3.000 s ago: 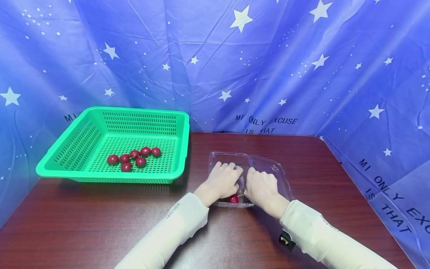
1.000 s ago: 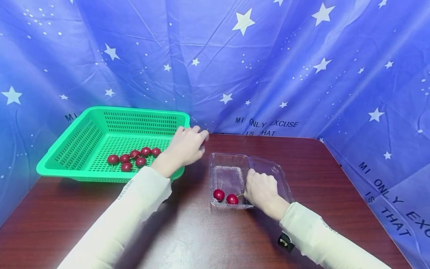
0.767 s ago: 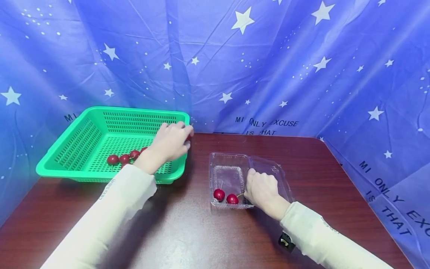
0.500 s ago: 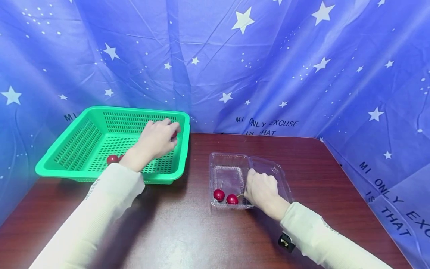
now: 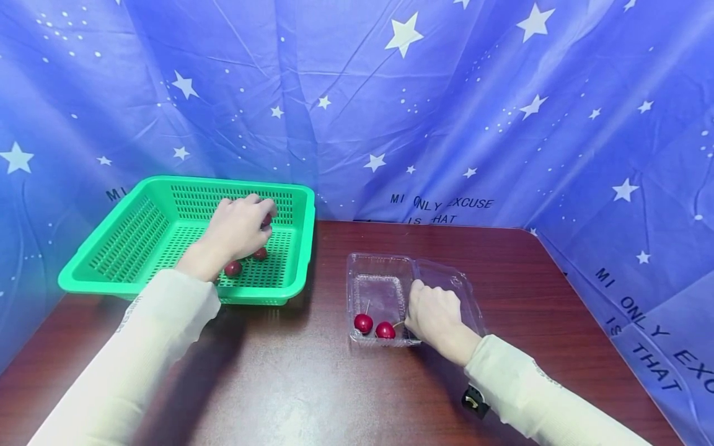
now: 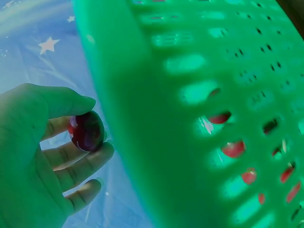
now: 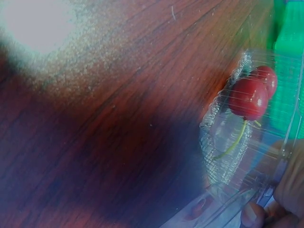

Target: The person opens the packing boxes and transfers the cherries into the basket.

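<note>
Over the green basket in the head view, my left hand holds a dark red cherry. The left wrist view shows this cherry pinched between thumb and fingers beside the basket wall. Below the hand, two cherries show on the basket floor; my hand and forearm hide others. My right hand grips the edge of a clear plastic box, where its lid joins. Two cherries with stems lie at the near end of the box, also seen in the right wrist view.
The basket and box stand apart on a dark red-brown wooden table, basket at left. The box's clear lid lies folded out to the right. A blue star-printed curtain hangs behind and beside the table.
My left hand has left the box and moved left with a cherry, passing over the basket's right rim to above its inside. My right hand has stayed at the box edge.
</note>
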Demonstrator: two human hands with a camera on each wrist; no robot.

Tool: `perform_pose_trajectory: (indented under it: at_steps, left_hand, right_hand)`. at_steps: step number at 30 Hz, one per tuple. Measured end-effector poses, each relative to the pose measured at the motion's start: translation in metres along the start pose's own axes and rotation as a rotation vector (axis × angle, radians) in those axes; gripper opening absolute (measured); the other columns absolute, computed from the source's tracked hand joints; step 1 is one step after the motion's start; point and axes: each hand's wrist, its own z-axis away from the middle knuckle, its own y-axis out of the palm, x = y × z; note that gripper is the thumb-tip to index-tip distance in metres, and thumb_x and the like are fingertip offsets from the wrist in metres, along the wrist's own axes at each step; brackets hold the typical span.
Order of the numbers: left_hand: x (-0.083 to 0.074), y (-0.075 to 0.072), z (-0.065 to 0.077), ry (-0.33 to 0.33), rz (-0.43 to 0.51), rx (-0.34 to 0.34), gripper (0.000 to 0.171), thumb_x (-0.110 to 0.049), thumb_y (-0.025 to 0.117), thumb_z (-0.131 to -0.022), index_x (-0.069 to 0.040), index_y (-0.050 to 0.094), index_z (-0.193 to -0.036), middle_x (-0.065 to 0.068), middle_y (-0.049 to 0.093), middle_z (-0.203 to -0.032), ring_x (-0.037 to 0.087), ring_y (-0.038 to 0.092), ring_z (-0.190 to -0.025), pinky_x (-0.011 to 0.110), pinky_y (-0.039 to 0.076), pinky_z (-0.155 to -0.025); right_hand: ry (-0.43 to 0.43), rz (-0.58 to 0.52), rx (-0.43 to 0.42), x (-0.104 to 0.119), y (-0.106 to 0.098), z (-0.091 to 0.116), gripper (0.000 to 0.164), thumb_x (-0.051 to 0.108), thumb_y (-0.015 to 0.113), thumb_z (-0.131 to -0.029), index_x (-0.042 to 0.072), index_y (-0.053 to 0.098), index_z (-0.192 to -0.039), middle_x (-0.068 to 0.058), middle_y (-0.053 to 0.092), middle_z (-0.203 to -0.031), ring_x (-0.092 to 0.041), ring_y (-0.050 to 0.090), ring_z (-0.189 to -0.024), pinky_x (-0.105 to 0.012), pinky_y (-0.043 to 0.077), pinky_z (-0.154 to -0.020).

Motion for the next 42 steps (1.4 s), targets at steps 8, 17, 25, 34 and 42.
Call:
perform_pose_trajectory:
  at_steps: [8, 17, 25, 34, 42]
  left_hand:
    - [0.014, 0.002, 0.005, -0.028, 0.002, 0.051, 0.020, -0.009, 0.056, -0.086, -0.004, 0.061, -0.104, 0.017, 0.062, -0.096, 0.035, 0.057, -0.086, 0.056, 0.043, -0.076]
    - [0.024, 0.001, 0.010, -0.057, 0.011, 0.065, 0.020, -0.007, 0.055, -0.085, -0.002, 0.060, -0.104, 0.019, 0.062, -0.096, 0.036, 0.056, -0.090, 0.058, 0.044, -0.076]
    - [0.026, 0.002, 0.010, -0.064, 0.006, 0.079, 0.021, -0.007, 0.055, -0.084, -0.002, 0.061, -0.104, 0.019, 0.062, -0.097, 0.035, 0.056, -0.089, 0.058, 0.044, -0.078]
    - [0.029, 0.006, 0.011, -0.082, 0.012, 0.109, 0.025, -0.007, 0.055, -0.084, -0.001, 0.061, -0.107, 0.021, 0.063, -0.098, 0.036, 0.057, -0.088, 0.056, 0.047, -0.076]
    - [0.030, 0.008, 0.012, -0.088, 0.029, 0.156, 0.024, -0.007, 0.056, -0.085, 0.000, 0.061, -0.108, 0.022, 0.064, -0.100, 0.034, 0.058, -0.086, 0.053, 0.052, -0.070]
  right_hand:
    - [-0.005, -0.003, -0.018, 0.000, 0.001, 0.000, 0.018, 0.014, 0.062, -0.071, 0.002, 0.049, -0.073, -0.019, 0.067, -0.064, -0.038, 0.065, -0.059, -0.049, 0.050, -0.047]
    - [0.000, -0.006, 0.000, -0.001, 0.000, -0.001, 0.018, 0.014, 0.062, -0.072, 0.002, 0.048, -0.074, -0.019, 0.065, -0.064, -0.038, 0.064, -0.059, -0.049, 0.050, -0.046]
    - [-0.006, -0.004, -0.019, -0.001, 0.001, -0.001, 0.018, 0.014, 0.061, -0.072, 0.002, 0.048, -0.073, -0.019, 0.066, -0.063, -0.038, 0.064, -0.059, -0.049, 0.050, -0.046]
    - [-0.007, -0.001, -0.023, 0.000, 0.001, -0.001, 0.019, 0.014, 0.063, -0.072, 0.002, 0.049, -0.073, -0.019, 0.066, -0.064, -0.038, 0.065, -0.059, -0.049, 0.051, -0.046]
    - [-0.005, 0.000, -0.027, 0.000, 0.002, -0.002, 0.018, 0.014, 0.062, -0.072, 0.002, 0.049, -0.072, -0.020, 0.068, -0.065, -0.039, 0.065, -0.060, -0.050, 0.051, -0.047]
